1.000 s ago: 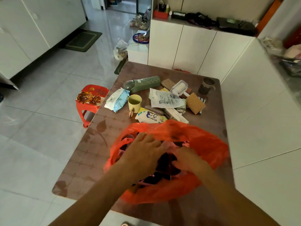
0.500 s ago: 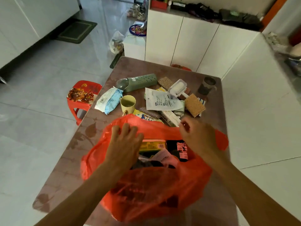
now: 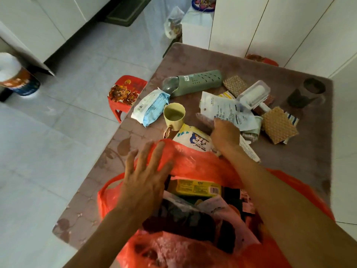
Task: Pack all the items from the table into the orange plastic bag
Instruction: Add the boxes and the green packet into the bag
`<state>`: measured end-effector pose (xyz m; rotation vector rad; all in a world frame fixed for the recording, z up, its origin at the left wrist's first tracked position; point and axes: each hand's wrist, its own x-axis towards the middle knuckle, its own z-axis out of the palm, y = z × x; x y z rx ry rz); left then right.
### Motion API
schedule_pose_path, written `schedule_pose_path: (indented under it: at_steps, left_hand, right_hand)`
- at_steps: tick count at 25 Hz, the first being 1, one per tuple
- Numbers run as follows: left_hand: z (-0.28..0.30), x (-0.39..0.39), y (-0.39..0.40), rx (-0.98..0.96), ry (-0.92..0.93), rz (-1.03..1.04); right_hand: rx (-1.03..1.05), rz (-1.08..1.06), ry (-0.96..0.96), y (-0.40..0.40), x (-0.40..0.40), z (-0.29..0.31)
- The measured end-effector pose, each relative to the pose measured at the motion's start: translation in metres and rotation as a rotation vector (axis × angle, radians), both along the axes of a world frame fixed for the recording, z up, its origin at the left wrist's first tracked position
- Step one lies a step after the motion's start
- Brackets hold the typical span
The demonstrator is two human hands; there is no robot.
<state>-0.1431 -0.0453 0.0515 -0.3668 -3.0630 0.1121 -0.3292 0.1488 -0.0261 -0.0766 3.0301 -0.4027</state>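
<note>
While your left hand presses flat-fingered on the crinkly orange plastic bag at six o'clock on the brown tabletop, your right hand's grip curls around something I cannot make out at twelve.

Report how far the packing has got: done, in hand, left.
Done: the orange plastic bag already holds a yellow packet and dark items. In hand: left hand presses the bag's rim open; right hand reaches the pile. Left: yellow cup, green case, wipes pack, wafers, papers.
</note>
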Motion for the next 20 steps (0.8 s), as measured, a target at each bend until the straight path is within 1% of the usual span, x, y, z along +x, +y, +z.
schedule_pose_path:
  at_steps: [2, 3, 5, 6, 7, 8, 9, 10, 11, 12, 13, 15, 17, 18, 19, 20]
  left_hand:
    - [0.006, -0.002, 0.0, 0.046, -0.003, 0.048]
    - [0.008, -0.004, -0.001, 0.061, -0.013, 0.068]
    - [0.013, -0.007, -0.001, 0.101, -0.053, 0.082]
    - [0.016, -0.008, -0.001, 0.117, -0.082, 0.088]
    - [0.018, -0.009, 0.0, 0.124, -0.123, 0.09]
    - [0.019, -0.009, 0.001, 0.129, -0.157, 0.089]
    - [0.02, -0.008, 0.001, 0.137, -0.178, 0.086]
    - [0.021, -0.006, 0.001, 0.16, -0.177, 0.078]
    - [0.022, -0.004, 0.0, 0.183, -0.163, 0.064]
    - [0.023, -0.001, -0.002, 0.21, -0.135, 0.047]
    - [0.023, 0.002, -0.001, 0.226, -0.103, 0.027]
    - [0.022, 0.008, -0.001, 0.257, -0.061, 0.007]
    - [0.02, 0.013, -0.001, 0.297, -0.047, 0.0]
    - [0.02, 0.015, -0.002, 0.318, -0.048, 0.004]
    - [0.018, 0.018, -0.002, 0.335, -0.048, 0.003]
    - [0.016, 0.021, -0.002, 0.345, -0.058, -0.001]
  right_hand:
    - [-0.091, -0.037, 0.096, 0.009, 0.012, 0.038]
    - [-0.187, -0.056, 0.146, 0.015, 0.022, 0.062]
    - [-0.545, -0.051, 0.183, 0.03, 0.055, 0.115]
    - [-0.707, -0.007, 0.111, 0.038, 0.074, 0.141]
    - [-0.77, 0.074, -0.057, 0.045, 0.094, 0.161]
    - [-0.713, 0.187, -0.29, 0.051, 0.113, 0.173]
    - [-0.545, 0.311, -0.526, 0.054, 0.128, 0.176]
    - [-0.346, 0.417, -0.71, 0.056, 0.142, 0.173]
    - [-0.174, 0.482, -0.809, 0.056, 0.153, 0.164]
    - [-0.069, 0.509, -0.804, 0.055, 0.163, 0.157]
    - [-0.048, 0.479, -0.716, 0.054, 0.166, 0.153]
    - [-0.166, 0.329, -0.422, 0.044, 0.157, 0.152]
    - [-0.278, 0.201, -0.14, 0.023, 0.131, 0.148]
    - [-0.29, 0.179, -0.067, 0.012, 0.11, 0.138]
    - [-0.278, 0.177, -0.046, 0.002, 0.089, 0.122]
    - [-0.238, 0.187, -0.075, -0.01, 0.066, 0.099]
